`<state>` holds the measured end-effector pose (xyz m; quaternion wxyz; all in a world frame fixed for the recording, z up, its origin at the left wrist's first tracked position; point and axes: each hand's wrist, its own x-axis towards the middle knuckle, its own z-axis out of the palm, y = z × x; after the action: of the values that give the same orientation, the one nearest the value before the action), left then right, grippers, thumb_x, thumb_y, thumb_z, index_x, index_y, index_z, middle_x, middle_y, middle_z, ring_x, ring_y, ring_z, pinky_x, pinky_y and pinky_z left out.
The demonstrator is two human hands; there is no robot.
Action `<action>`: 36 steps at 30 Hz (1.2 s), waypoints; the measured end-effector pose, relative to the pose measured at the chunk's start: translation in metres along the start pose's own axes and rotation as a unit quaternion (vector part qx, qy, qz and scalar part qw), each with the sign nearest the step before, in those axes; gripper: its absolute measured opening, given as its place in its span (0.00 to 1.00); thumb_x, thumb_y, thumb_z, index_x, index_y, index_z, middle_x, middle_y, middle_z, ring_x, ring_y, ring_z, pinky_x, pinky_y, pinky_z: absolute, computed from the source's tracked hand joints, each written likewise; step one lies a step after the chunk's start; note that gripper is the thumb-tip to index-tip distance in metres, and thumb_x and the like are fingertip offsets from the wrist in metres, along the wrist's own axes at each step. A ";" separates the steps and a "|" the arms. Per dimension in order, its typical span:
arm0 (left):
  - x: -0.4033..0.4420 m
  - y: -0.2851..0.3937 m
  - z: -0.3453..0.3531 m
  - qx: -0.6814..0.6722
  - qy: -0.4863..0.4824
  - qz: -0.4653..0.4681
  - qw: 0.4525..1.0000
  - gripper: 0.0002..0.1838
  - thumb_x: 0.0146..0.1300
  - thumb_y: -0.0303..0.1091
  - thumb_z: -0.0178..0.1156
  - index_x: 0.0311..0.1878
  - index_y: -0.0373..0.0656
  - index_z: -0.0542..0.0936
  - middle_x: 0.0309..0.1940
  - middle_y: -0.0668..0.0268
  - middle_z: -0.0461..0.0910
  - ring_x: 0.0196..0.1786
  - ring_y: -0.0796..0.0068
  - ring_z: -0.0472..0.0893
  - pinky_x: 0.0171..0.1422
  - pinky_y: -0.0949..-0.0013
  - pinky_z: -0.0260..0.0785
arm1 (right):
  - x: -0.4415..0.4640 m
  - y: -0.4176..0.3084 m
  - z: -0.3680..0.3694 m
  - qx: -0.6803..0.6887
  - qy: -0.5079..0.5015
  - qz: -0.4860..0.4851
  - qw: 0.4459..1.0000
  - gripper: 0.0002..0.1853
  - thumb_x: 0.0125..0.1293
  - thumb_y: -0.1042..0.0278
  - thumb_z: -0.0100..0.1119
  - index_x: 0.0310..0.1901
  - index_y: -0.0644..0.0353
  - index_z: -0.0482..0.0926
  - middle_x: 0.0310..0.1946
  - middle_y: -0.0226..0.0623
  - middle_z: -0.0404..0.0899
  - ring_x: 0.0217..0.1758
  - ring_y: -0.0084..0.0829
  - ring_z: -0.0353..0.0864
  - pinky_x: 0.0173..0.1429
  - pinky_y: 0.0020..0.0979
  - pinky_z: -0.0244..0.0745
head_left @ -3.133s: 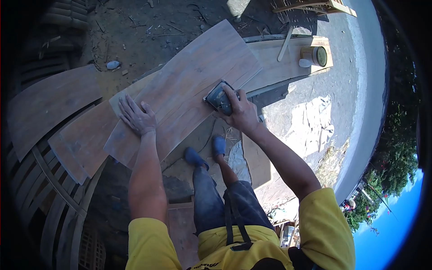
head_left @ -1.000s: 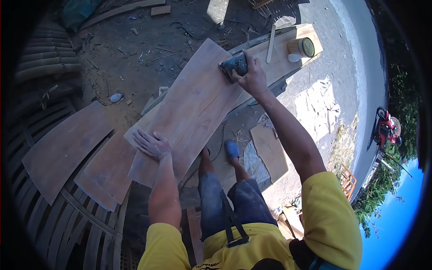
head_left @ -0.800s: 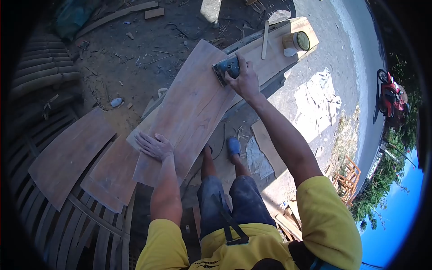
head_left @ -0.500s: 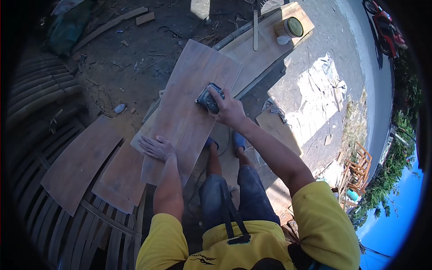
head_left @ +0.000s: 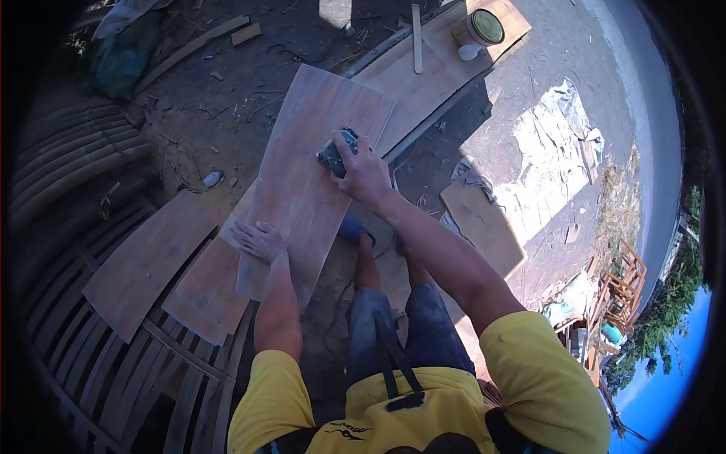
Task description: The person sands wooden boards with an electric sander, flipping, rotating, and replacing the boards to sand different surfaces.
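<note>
A reddish-brown wooden board (head_left: 302, 121) lies slantwise over a longer, paler plank (head_left: 423, 87). My right hand (head_left: 363, 172) is wrapped round a dark sanding tool (head_left: 333, 153), which rests on the upper middle of the board. Dusty and pale, my left hand (head_left: 261, 240) lies flat at the board's lower left edge, its fingers spread and reaching past that edge. A can with a greenish lid (head_left: 478, 29) stands at the far end of the plank, a white lump beside it. Nearer the middle of the plank lies a thin wooden stick (head_left: 417, 39).
Two more boards, one larger (head_left: 151, 261) and one smaller (head_left: 208, 291), lie on a slatted bamboo bench (head_left: 162, 378) at the left. Pale crumpled sheeting (head_left: 544, 159) and a flat brown panel (head_left: 480, 219) are on the ground at right. Orange frames (head_left: 624, 284) stand beyond.
From the far edge of the board, the tool in my right hand has come back to its upper middle. My left hand stays flat at the lower edge. The view has shifted, and the red motorcycle has left it.
</note>
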<state>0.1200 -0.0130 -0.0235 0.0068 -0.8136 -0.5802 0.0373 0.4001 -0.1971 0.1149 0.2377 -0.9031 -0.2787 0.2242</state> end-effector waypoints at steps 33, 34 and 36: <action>-0.033 0.451 -0.121 -0.325 -0.216 0.293 0.873 0.30 0.69 0.56 0.71 0.66 0.47 0.81 0.61 0.53 0.83 0.63 0.48 0.85 0.64 0.46 0.80 | -0.323 0.205 -0.114 0.037 0.086 0.282 0.955 0.46 0.55 0.62 0.81 0.73 0.59 0.66 0.61 0.58 0.75 0.64 0.63 0.80 0.63 0.56 0.81; -0.033 0.479 -0.112 -0.289 -0.214 0.294 0.885 0.30 0.69 0.57 0.71 0.64 0.45 0.80 0.62 0.52 0.81 0.64 0.48 0.85 0.64 0.46 0.81 | -0.327 0.214 -0.110 0.037 0.079 0.275 0.957 0.46 0.55 0.62 0.81 0.73 0.59 0.66 0.61 0.58 0.75 0.64 0.63 0.80 0.63 0.56 0.81; -0.024 0.519 -0.091 -0.247 -0.213 0.288 0.900 0.30 0.69 0.57 0.71 0.62 0.43 0.80 0.63 0.51 0.79 0.64 0.49 0.85 0.64 0.46 0.81 | -0.332 0.232 -0.103 0.033 0.101 0.240 0.965 0.45 0.55 0.63 0.81 0.73 0.61 0.67 0.61 0.58 0.76 0.64 0.62 0.80 0.66 0.56 0.78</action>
<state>0.6077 -0.2025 0.0401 -0.3292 -0.8935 -0.2985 0.0650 0.3003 -0.6010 0.1574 0.2332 -0.9532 -0.0205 0.1911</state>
